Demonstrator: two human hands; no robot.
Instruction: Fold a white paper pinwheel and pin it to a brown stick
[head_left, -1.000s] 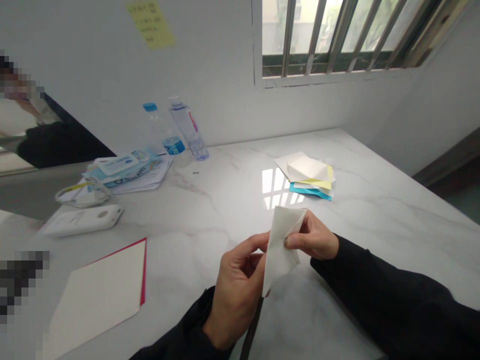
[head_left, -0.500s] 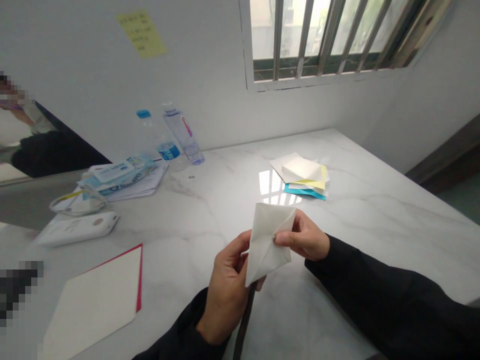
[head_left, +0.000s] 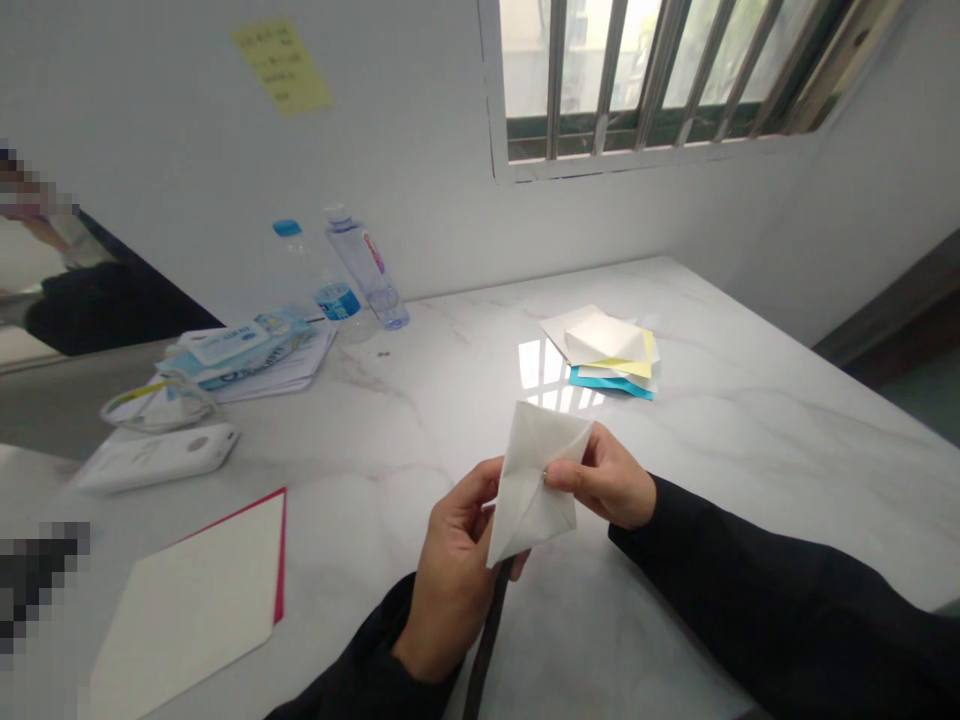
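The person's left hand (head_left: 454,590) and right hand (head_left: 604,490) are both up over a white marble table (head_left: 720,440). Together they hold a folded white paper shape (head_left: 531,490) in the air, above the table and not touching it. The shape has pointy corners. The left hand is closed around its lower left side. The right hand pinches its right side, with the thumb on the front. Both arms wear long black sleeves (head_left: 757,590).

Past the hands, a messy stack of white, yellow and blue paper (head_left: 609,370) lies on the table. Near the wall stand a clear plastic water bottle with a blue cap (head_left: 301,270) and a clear plastic bottle with a pink label (head_left: 366,265), just beside each other. I cannot tell how full they are. Next to them is a blue and white packet (head_left: 244,345) on top of some papers. A white plastic box with rounded corners (head_left: 157,458) lies near a flat cream card with a red edge (head_left: 191,610).
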